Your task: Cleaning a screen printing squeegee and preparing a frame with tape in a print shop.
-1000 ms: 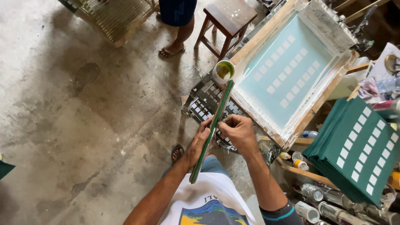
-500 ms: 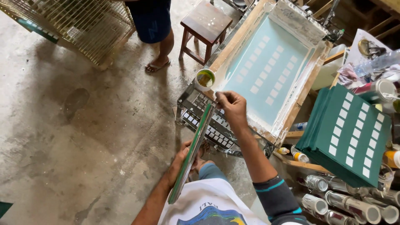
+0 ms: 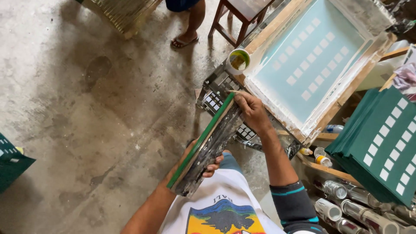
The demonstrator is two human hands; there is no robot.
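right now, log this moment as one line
left hand: holds lower end of squeegee | right hand: grip on its upper end | beside: raised screen frame, paint cup

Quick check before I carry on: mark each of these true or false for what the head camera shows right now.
1. Both hands hold the squeegee. True.
2. The ink cup stands on the floor. False: it sits at the corner of the screen frame.
3. The left hand holds the squeegee's lower end. True.
4. The right hand rests flat on the screen mesh. False: it grips the squeegee's upper end.
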